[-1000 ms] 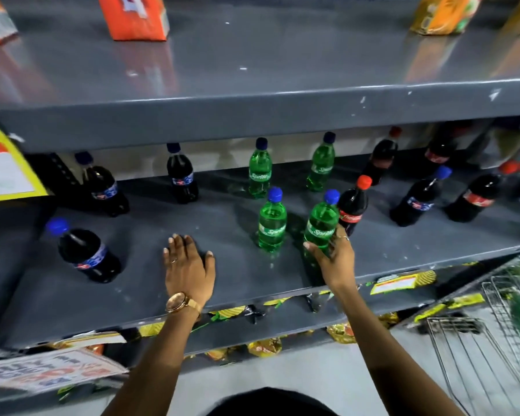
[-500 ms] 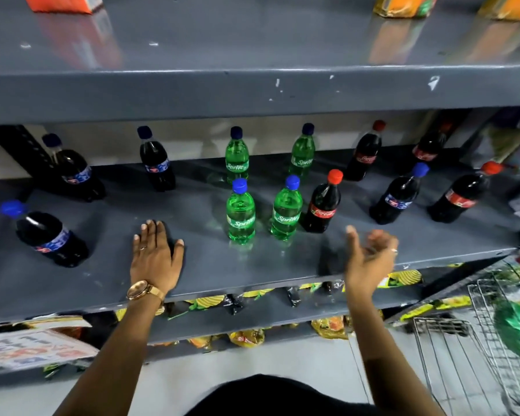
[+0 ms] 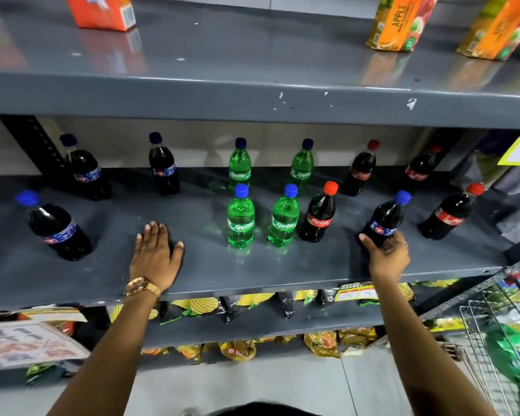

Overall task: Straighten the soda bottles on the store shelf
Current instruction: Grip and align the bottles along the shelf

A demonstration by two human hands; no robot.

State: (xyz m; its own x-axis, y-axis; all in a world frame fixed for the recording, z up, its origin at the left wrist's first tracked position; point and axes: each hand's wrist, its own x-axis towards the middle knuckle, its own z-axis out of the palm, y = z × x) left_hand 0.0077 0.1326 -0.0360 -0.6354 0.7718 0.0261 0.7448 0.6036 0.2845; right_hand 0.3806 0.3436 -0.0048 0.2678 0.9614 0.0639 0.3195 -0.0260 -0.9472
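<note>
Soda bottles stand in two loose rows on the grey middle shelf (image 3: 252, 271). My right hand (image 3: 386, 256) grips the base of a dark blue-capped cola bottle (image 3: 385, 220) in the front row. To its left are a red-capped Coca-Cola bottle (image 3: 318, 217) and two green Sprite bottles (image 3: 284, 220) (image 3: 240, 219). Another red-capped bottle (image 3: 449, 214) stands to its right. My left hand (image 3: 156, 255), with a gold watch, lies flat and open on the shelf. A blue-capped cola bottle (image 3: 54, 226) stands at the far left front.
The back row holds two blue-capped colas (image 3: 84, 169), two Sprites (image 3: 240, 166) and two Coca-Colas (image 3: 359, 171). Juice cartons (image 3: 400, 22) stand on the upper shelf. Snack bags (image 3: 237, 349) fill the lower shelves. A wire basket (image 3: 493, 340) is at the lower right.
My right hand let go of the front Sprite bottle, moved right and closed on the blue-capped cola bottle. My left hand stayed flat on the shelf.
</note>
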